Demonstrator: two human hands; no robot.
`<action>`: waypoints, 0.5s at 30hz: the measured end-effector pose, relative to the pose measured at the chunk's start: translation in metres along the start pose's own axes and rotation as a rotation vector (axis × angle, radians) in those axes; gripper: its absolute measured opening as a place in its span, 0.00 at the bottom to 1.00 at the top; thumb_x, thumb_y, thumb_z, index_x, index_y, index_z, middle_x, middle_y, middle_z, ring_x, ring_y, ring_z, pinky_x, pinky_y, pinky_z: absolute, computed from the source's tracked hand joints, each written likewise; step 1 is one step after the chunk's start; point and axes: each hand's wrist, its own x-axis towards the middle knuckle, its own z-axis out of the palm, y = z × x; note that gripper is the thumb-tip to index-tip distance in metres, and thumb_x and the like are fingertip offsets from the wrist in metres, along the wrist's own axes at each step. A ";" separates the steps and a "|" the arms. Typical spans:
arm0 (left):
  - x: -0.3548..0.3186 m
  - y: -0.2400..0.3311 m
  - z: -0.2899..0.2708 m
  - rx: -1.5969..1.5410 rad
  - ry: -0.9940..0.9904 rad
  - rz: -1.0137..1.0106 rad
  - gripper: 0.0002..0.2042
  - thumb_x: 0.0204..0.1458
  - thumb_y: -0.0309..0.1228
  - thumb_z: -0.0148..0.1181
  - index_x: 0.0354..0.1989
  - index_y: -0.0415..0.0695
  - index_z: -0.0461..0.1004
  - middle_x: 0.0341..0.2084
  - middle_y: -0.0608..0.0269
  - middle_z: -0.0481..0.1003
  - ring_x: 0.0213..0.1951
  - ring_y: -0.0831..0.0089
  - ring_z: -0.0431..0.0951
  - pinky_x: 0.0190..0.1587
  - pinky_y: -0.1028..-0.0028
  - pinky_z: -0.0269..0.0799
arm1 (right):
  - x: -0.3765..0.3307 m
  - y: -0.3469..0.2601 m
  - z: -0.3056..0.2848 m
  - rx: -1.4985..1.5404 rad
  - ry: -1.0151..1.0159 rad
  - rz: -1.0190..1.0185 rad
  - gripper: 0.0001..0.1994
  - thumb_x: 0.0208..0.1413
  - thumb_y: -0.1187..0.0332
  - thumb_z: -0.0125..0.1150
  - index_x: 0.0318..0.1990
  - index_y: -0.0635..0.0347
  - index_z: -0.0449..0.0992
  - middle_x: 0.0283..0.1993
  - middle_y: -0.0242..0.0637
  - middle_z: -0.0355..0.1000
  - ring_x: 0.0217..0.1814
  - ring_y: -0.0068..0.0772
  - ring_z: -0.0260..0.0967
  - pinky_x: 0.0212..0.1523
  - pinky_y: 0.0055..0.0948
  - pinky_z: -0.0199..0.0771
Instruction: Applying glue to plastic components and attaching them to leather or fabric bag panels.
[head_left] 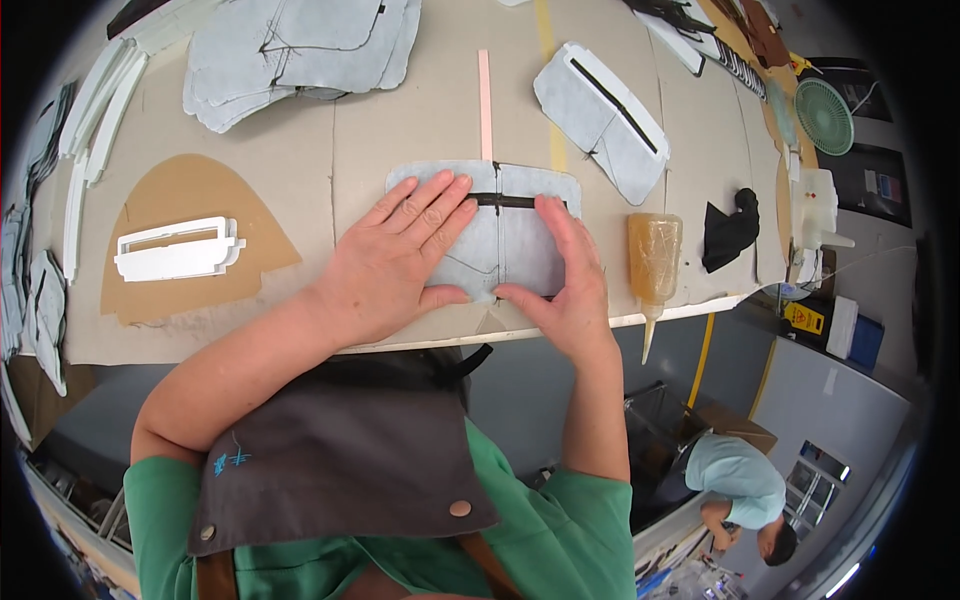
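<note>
A light grey fabric panel (pixel 515 245) with a black zipper strip (pixel 505 201) across its top lies near the table's front edge. My left hand (pixel 395 262) presses flat on the panel's left half, fingers spread toward the strip. My right hand (pixel 565 280) lies on the right half, its thumb on the lower edge and fingers reaching up to the zipper strip. Neither hand grips anything. A thin pink strip (pixel 485 100) runs away from the panel's top.
A glue bottle (pixel 653 265) lies at the right of the panel, nozzle over the table edge. A white plastic frame (pixel 178 248) sits on a brown template (pixel 190 195) at left. Grey panel stacks (pixel 290 50) and another zippered piece (pixel 605 115) lie farther back. Black cloth (pixel 730 232), fan (pixel 824 115), another person (pixel 745 490) below right.
</note>
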 end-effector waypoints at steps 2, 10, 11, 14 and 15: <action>-0.001 0.000 -0.001 -0.009 -0.002 -0.002 0.40 0.50 0.48 0.63 0.67 0.38 0.58 0.70 0.53 0.54 0.72 0.59 0.50 0.73 0.59 0.46 | -0.002 -0.002 -0.003 -0.031 0.004 0.066 0.48 0.35 0.65 0.80 0.67 0.60 0.60 0.65 0.50 0.65 0.70 0.52 0.58 0.69 0.46 0.56; -0.044 -0.019 -0.042 -0.256 0.274 -0.046 0.22 0.51 0.34 0.64 0.54 0.39 0.71 0.54 0.53 0.70 0.58 0.55 0.67 0.65 0.58 0.57 | -0.031 0.009 -0.062 0.252 0.343 0.329 0.25 0.47 0.75 0.70 0.56 0.62 0.74 0.58 0.43 0.72 0.60 0.33 0.68 0.58 0.30 0.69; -0.063 -0.027 -0.047 -0.299 0.414 -0.063 0.15 0.49 0.32 0.65 0.45 0.41 0.77 0.43 0.55 0.76 0.47 0.56 0.75 0.59 0.58 0.64 | -0.032 0.019 -0.079 0.186 0.423 0.350 0.24 0.49 0.75 0.70 0.56 0.63 0.73 0.57 0.41 0.72 0.58 0.31 0.69 0.56 0.28 0.70; -0.111 -0.044 -0.079 -0.232 0.511 -0.217 0.06 0.51 0.29 0.64 0.29 0.41 0.75 0.25 0.62 0.70 0.31 0.61 0.70 0.45 0.64 0.65 | -0.024 0.049 -0.108 -0.104 0.396 0.448 0.26 0.54 0.73 0.68 0.60 0.66 0.68 0.55 0.39 0.72 0.52 0.29 0.71 0.50 0.25 0.72; -0.127 -0.050 -0.087 -0.185 0.544 -0.275 0.06 0.51 0.29 0.64 0.29 0.41 0.75 0.25 0.62 0.70 0.31 0.61 0.70 0.45 0.64 0.65 | -0.035 0.076 -0.118 -0.038 0.303 0.443 0.30 0.56 0.71 0.67 0.65 0.67 0.62 0.56 0.43 0.71 0.51 0.28 0.71 0.49 0.26 0.72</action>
